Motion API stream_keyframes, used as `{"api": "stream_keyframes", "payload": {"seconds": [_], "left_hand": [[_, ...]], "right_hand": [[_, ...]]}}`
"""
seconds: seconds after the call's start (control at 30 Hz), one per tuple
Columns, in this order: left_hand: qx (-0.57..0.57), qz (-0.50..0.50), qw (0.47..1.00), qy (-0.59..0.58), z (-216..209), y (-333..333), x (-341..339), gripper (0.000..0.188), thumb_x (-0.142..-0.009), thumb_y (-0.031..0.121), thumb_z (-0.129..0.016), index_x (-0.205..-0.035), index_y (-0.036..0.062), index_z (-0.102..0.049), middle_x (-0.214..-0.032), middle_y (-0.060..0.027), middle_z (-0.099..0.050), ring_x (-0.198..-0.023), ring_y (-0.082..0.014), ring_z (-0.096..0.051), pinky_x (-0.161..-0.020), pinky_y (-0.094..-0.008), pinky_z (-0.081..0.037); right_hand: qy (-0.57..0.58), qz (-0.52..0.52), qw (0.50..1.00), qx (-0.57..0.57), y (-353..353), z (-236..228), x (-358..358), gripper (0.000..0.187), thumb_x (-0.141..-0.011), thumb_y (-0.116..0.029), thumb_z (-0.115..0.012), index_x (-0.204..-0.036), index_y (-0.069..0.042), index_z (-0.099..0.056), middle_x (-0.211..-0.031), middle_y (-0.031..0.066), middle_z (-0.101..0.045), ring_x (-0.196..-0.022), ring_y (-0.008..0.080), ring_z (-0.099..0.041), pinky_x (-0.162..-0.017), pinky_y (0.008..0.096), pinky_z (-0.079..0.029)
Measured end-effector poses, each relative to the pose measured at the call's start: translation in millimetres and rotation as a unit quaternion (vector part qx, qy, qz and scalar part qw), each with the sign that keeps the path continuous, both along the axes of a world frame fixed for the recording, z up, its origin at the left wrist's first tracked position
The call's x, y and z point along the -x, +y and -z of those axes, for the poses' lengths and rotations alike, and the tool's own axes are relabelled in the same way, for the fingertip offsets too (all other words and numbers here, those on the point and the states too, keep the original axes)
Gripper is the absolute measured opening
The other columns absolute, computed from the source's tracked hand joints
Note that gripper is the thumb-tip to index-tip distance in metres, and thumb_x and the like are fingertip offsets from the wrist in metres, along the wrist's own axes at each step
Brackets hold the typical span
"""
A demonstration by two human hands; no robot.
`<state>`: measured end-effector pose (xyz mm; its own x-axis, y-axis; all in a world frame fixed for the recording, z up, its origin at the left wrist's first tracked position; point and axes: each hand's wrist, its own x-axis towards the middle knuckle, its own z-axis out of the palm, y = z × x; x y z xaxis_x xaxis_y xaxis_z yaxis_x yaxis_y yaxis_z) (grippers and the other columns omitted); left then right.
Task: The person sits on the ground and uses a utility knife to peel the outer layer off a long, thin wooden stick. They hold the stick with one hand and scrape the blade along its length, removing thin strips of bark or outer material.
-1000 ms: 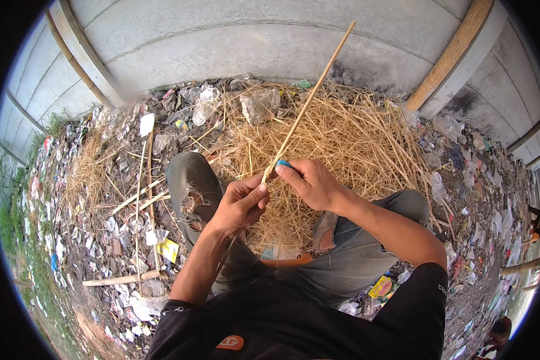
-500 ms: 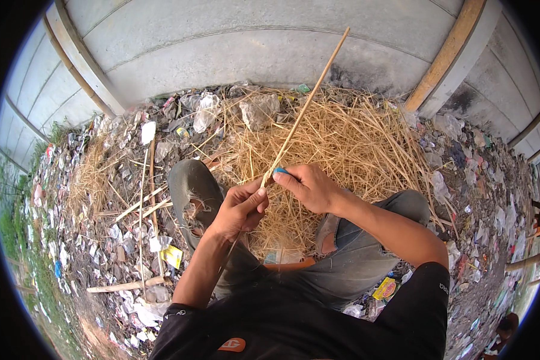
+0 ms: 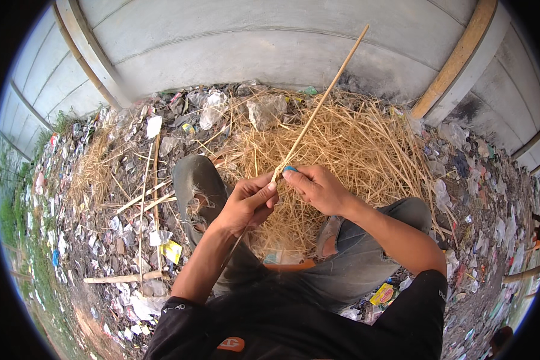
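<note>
A long, thin bamboo stick [image 3: 329, 90] slants up and away from my hands, its far tip in front of the wall. My left hand [image 3: 250, 204] is closed around its lower part, thumb pressed on top. Pale straw-like strands [image 3: 278, 172] are bunched around the stick just above that thumb. At this same spot my right hand [image 3: 321, 189] pinches with thumb and forefinger, pressing on the strands. Something blue [image 3: 290, 169] covers the tip of my right thumb. Below my left hand a thin dark length shows over my lap.
Between and beyond my bent knees lies a heap of dry straw [image 3: 354, 141]. Several thin sticks [image 3: 143, 210] and a thicker piece of wood [image 3: 123, 278] lie at the left. Litter covers the ground around me. A grey panel wall [image 3: 270, 54] with posts stands ahead.
The stick's far tip has swung slightly to the right. Both hands have shifted a little up and right in the picture, still together at the strands; the whole view has also shifted slightly.
</note>
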<state>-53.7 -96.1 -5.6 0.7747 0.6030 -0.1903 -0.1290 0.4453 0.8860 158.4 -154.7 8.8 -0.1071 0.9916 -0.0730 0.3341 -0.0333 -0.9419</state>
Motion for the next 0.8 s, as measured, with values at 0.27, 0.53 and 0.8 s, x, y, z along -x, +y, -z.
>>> {"api": "stream_keyframes", "payload": {"seconds": [0.27, 0.53, 0.8], "left_hand": [[0.001, 0.009, 1.0, -0.014, 5, 0, 5, 0.021, -0.107, 0.022, -0.055, -0.117, 0.006, -0.064, -0.074, 0.004, -0.055, -0.041, -0.0015, -0.038, -0.035, -0.019, -0.026], [0.015, 0.022, 0.999, -0.022, 9, -1, 2, 0.019, -0.106, 0.024, -0.056, -0.104, 0.0067, -0.063, -0.071, 0.0042, -0.052, -0.041, -0.001, -0.037, -0.035, -0.0182, -0.025], [-0.002, 0.014, 0.999, -0.03, 6, -1, 6, 0.022, -0.106, 0.024, -0.058, -0.093, 0.0067, -0.062, -0.067, 0.0046, -0.051, -0.039, -0.0017, -0.037, -0.036, -0.0186, -0.024]], "right_hand": [[0.017, -0.021, 0.998, 0.053, 1, -11, -7, 0.047, -0.104, -0.043, -0.052, -0.079, -0.003, -0.058, -0.052, -0.0001, -0.043, -0.046, 0.0098, -0.043, -0.045, 0.0304, -0.034], [0.029, -0.015, 0.999, 0.026, 1, 13, -2, 0.047, -0.104, -0.041, -0.052, -0.077, -0.003, -0.06, -0.052, -0.0002, -0.046, -0.047, 0.011, -0.047, -0.045, 0.031, -0.035], [0.088, 0.007, 0.994, 0.057, 3, 0, 2, 0.047, -0.104, -0.041, -0.054, -0.067, -0.013, -0.047, -0.051, -0.0061, -0.037, -0.041, 0.0042, -0.033, -0.037, 0.0228, -0.023]]}}
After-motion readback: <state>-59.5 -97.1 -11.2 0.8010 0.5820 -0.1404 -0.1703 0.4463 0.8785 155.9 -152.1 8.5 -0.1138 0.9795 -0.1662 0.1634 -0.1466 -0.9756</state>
